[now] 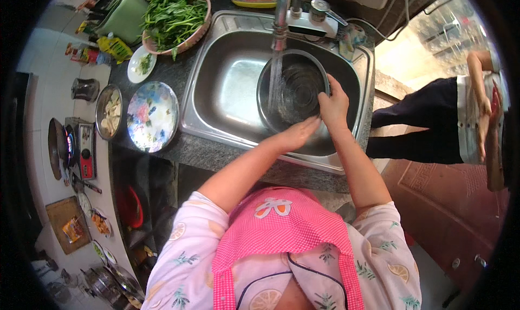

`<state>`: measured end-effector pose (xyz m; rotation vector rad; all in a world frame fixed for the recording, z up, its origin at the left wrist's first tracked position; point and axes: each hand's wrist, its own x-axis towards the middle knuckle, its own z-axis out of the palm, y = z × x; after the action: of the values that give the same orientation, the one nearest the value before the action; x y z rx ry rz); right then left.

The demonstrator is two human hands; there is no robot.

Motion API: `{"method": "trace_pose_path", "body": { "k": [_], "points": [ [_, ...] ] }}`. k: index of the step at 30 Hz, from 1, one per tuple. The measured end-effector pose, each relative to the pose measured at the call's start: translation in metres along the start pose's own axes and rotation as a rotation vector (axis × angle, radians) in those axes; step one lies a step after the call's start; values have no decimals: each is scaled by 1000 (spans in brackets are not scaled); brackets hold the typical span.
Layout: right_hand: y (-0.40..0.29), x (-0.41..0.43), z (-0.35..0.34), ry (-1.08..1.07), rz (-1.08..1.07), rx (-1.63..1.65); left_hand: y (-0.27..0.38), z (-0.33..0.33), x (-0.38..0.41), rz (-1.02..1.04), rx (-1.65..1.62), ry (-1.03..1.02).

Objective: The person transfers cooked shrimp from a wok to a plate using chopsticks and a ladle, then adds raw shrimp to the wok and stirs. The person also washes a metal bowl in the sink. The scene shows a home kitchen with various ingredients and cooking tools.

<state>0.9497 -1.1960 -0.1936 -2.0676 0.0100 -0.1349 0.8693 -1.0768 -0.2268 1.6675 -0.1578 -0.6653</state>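
Note:
A round metal pot with a dark inside (304, 76) sits in the stainless steel sink (227, 86), at the right of its basin. Water (276, 78) runs from the faucet (280, 29) into it. My right hand (335, 105) grips the pot's right rim, thumb on the near side. Lower down, my left hand (300, 135) lies against the pot's near right edge with fingers pointing toward my right hand. Whether those fingers close on the rim cannot be made out.
Left of the sink stand a basket of leafy greens (176, 23), a small white plate (142, 66), a floral plate (152, 115) and a metal bowl of pale slices (109, 111). A wok (57, 147) sits over a lit gas stove (86, 147). Another person (438, 119) stands at right.

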Motion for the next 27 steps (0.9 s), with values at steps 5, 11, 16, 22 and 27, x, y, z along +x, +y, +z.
{"method": "trace_pose_path", "body": {
  "k": [5,11,16,22,27],
  "points": [
    [0,6,1,-61,68,372,18,-43,-39,66,558,-133],
    [30,11,-20,-321,620,515,12,-117,-92,5,1028,692],
    [15,-28,-5,-531,907,826,57,-135,-132,-168,-589,699],
    [4,-34,62,-557,539,884,41,-141,-160,-169,-416,987],
    [7,-7,97,-250,-511,-547,26,-109,-142,135,-381,1176]
  ]
}}
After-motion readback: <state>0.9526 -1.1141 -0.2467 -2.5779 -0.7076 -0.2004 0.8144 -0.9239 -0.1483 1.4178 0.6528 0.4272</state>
